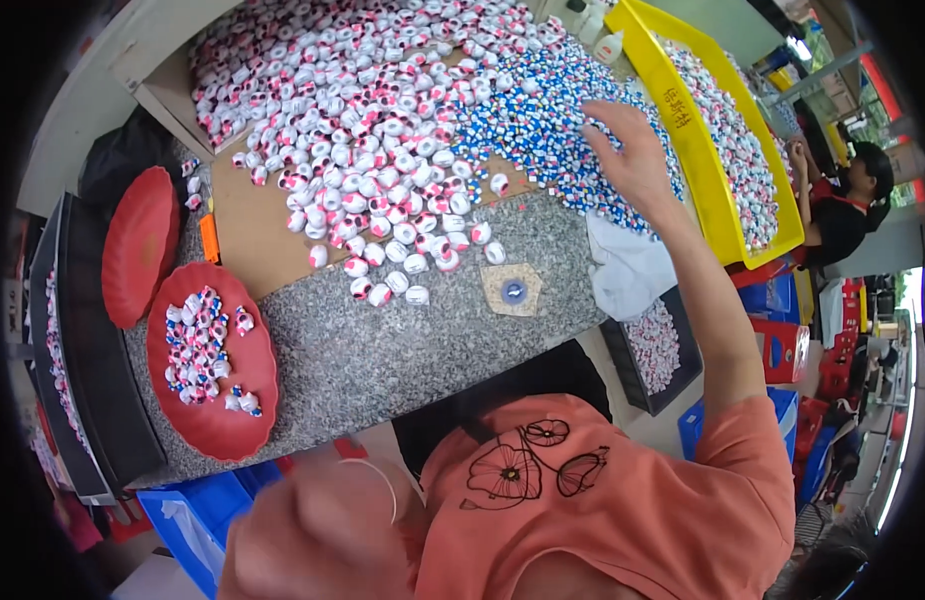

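Note:
My right hand (632,158) is stretched out over a heap of small blue-and-white plastic pieces (527,110), its thumb and fingers apart with nothing visible between them. Low in the picture, close to my body, my left hand (322,525) is smeared by motion, and its fingers cannot be made out. Left of the blue pieces spreads a large pile of white-and-pink rounded parts (382,160). A small beige plate with a round blue-grey centre (513,291) lies on the granite worktop (382,345). On the left, a red scalloped tray (247,370) holds a cluster of white, pink and blue pieces.
A second red tray (140,245) lies beyond the first, beside an orange object (210,238). At right stand a long yellow bin (697,150) full of parts, a white cloth (632,265) and a dark box of pink-white pieces (652,345). A co-worker (847,210) is farther right.

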Motion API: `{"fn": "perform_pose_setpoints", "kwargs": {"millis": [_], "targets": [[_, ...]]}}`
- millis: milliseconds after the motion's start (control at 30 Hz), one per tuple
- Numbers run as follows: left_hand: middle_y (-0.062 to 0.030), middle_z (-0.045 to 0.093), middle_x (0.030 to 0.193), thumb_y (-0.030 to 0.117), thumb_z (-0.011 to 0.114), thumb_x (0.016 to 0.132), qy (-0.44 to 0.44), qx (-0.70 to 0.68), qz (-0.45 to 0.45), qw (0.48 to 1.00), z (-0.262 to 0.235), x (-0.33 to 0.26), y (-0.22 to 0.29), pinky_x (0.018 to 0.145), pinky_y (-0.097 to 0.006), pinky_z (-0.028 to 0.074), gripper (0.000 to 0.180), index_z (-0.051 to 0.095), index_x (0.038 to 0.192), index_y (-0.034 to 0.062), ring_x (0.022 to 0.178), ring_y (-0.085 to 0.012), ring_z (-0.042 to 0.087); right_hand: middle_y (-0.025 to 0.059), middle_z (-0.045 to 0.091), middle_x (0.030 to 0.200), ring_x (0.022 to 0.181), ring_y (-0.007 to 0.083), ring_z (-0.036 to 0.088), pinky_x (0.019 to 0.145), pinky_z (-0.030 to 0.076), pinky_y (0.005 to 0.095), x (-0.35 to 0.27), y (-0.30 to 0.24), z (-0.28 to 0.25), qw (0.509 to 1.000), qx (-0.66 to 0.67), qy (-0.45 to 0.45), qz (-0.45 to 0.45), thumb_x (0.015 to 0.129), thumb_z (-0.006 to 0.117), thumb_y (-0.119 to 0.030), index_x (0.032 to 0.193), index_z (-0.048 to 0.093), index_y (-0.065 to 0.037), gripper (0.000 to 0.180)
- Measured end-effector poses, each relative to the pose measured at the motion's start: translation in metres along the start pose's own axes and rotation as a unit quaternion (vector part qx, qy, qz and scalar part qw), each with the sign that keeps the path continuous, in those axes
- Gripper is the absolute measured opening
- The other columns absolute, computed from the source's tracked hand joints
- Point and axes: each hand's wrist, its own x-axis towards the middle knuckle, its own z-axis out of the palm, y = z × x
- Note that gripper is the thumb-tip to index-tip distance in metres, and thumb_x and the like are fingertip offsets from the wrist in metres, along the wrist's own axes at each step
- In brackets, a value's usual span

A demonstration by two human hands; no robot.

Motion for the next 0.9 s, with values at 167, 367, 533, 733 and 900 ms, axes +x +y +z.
{"fn": "perform_pose_setpoints", "kwargs": {"millis": [167, 367, 533, 733, 900], "targets": [[0.0096, 0.051, 0.073, 0.014, 0.056, 0.092, 0.082, -0.119, 0.071, 0.987, 0.037, 0.015, 0.014, 0.056, -0.020, 0.036, 0.004, 0.059, 0.089, 0.0158, 0.064, -0.0039, 0.049, 0.0140, 0.064, 0.116, 0.111, 0.0311, 0.058, 0.097, 0.044, 0.0384, -0.048, 0.041, -0.018, 0.998, -0.039, -0.036, 0.035, 0.090, 0.063, -0.018, 0.115, 0.064, -0.005, 0.028], [0.0108, 0.047, 0.073, 0.027, 0.059, 0.092, -0.022, 0.062, 0.042, 0.997, 0.041, 0.009, 0.037, 0.061, -0.018, 0.037, 0.016, 0.049, 0.082, 0.0206, 0.066, -0.0014, 0.048, 0.0169, 0.049, 0.138, 0.132, 0.0348, 0.040, 0.111, 0.030, 0.0423, -0.004, 0.061, 0.028, 0.992, -0.081, -0.059, -0.073, 0.098, 0.047, -0.031, 0.135, 0.050, -0.009, 0.043], [-0.0112, 0.059, 0.082, -0.005, 0.051, 0.087, 0.142, 0.276, -0.024, 0.950, 0.018, -0.047, -0.014, 0.057, -0.028, 0.044, 0.016, 0.061, 0.097, 0.0019, 0.069, -0.0200, 0.058, 0.0158, 0.043, 0.143, 0.131, 0.0344, 0.039, 0.111, 0.029, 0.0431, -0.011, 0.050, 0.053, 0.983, -0.065, -0.129, -0.113, 0.099, 0.042, -0.031, 0.138, 0.046, -0.014, 0.043], [-0.0131, 0.060, 0.092, -0.002, 0.066, 0.080, -0.005, 0.529, -0.225, 0.818, -0.016, -0.102, -0.098, 0.069, -0.036, 0.050, 0.021, 0.064, 0.100, 0.0008, 0.078, -0.0264, 0.061, 0.0130, 0.045, 0.141, 0.125, 0.0379, 0.043, 0.106, 0.034, 0.0475, -0.037, 0.028, 0.054, 0.983, -0.115, -0.087, -0.112, 0.097, 0.045, -0.032, 0.136, 0.048, -0.018, 0.042], [-0.0117, 0.056, 0.093, 0.006, 0.073, 0.076, -0.057, 0.573, -0.257, 0.776, -0.027, -0.119, -0.109, 0.072, -0.039, 0.048, 0.023, 0.065, 0.098, 0.0034, 0.084, -0.0296, 0.058, 0.0117, 0.046, 0.141, 0.126, 0.0361, 0.042, 0.109, 0.025, 0.0492, -0.039, 0.010, 0.038, 0.977, -0.198, -0.026, -0.081, 0.094, 0.052, -0.033, 0.137, 0.048, -0.018, 0.045]]}}
